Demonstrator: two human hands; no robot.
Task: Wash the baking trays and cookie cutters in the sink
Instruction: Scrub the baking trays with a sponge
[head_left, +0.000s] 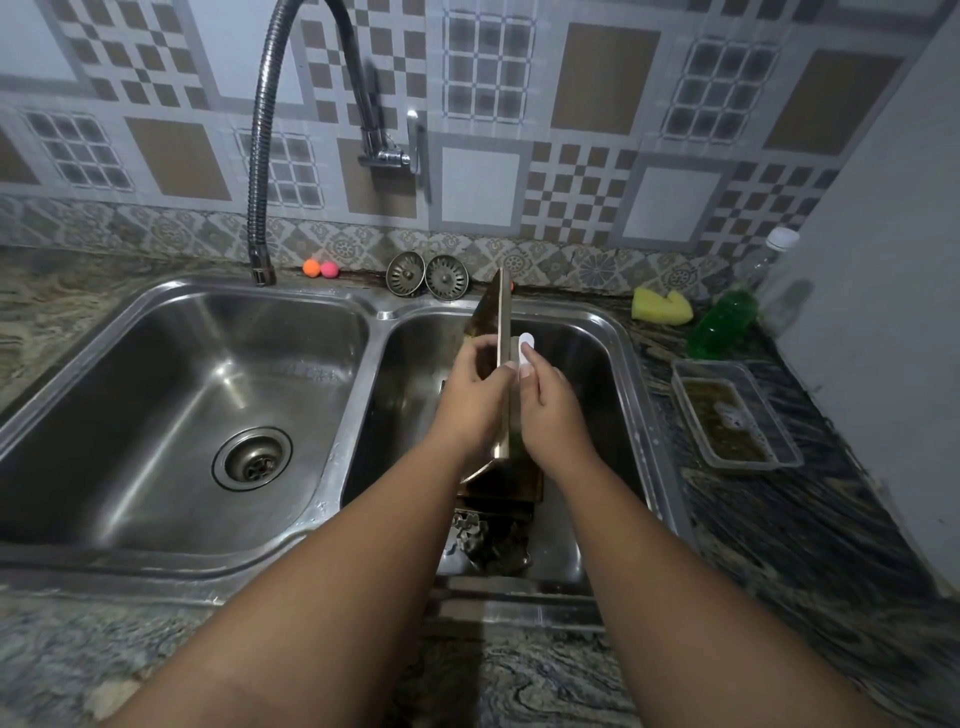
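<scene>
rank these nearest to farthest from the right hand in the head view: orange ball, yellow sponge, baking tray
1. baking tray, upright over the right basin, touching the right hand
2. yellow sponge, back right on the counter
3. orange ball, behind the left basin

Single head-worn wide-angle view, forward and down, close over a double sink (379, 315) beneath a tiled wall (602, 78).

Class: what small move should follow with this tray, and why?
Probably the right hand lets go to fetch the yellow sponge: the stained baking tray stands on edge, the left hand grips it too, neither holds a scrubber.
</scene>
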